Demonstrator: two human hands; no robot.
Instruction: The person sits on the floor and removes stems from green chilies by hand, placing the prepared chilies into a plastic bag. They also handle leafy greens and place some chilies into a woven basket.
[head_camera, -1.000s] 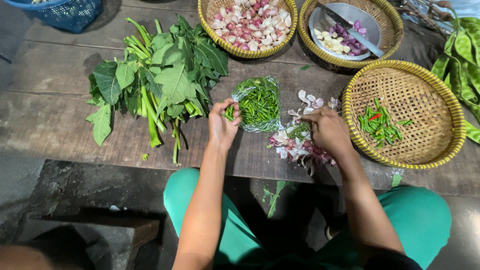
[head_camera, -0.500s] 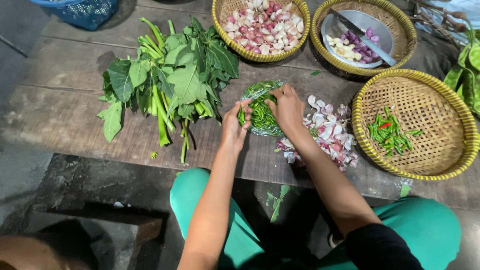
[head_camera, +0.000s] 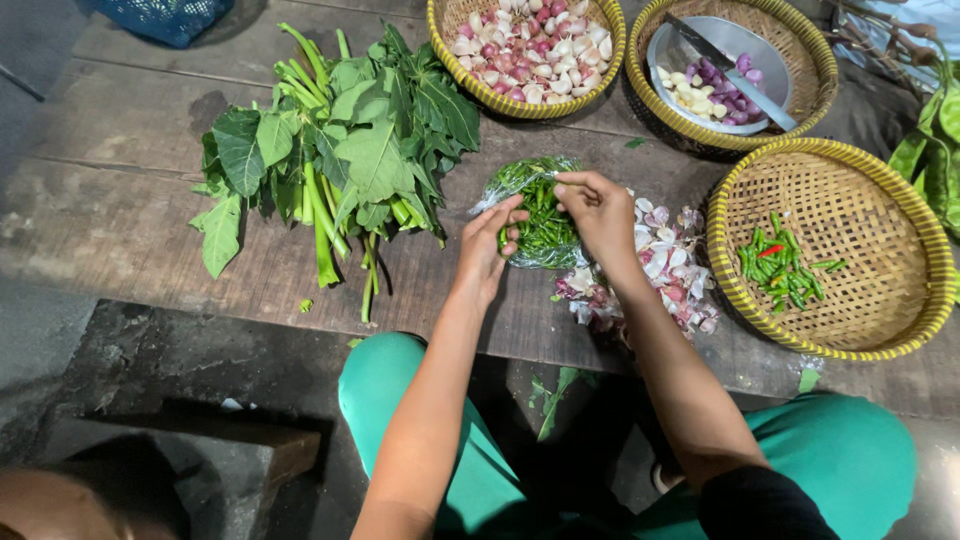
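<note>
A clear plastic bag of small green chillies (head_camera: 535, 215) lies at the centre of a dark wooden table (head_camera: 110, 215), both hands working at it; the left hand (head_camera: 488, 245), at the bag's 8 o'clock, has its fingers curled loosely against the plastic edge, and whether it grips the bag or a few chillies cannot be told; the right hand (head_camera: 600, 212), at the bag's 3 o'clock, has thumb and fingertips pinched together over the bag's upper edge, on what looks like a single stem or chilli, though that is too small to be sure; judging by the piles, the sorting is at an early stage, for the bag is mostly full while the flat woven basket (head_camera: 850, 170) at 3 o'clock carries only a small cluster of green chillies with one red one (head_camera: 780, 268); a heap of pink and white onion skins (head_camera: 655, 270) lies just beside the bag at 4 o'clock, touching the right wrist; a bundle of leafy greens (head_camera: 345, 150) spreads at 9 o'clock, near but apart; at 12 o'clock sits a basket of peeled shallots and garlic (head_camera: 525, 45), and at 1 o'clock another basket holding a metal bowl with a knife (head_camera: 725, 60); open board remains toward the near edge at 6 o'clock and far left, little on the right.
</note>
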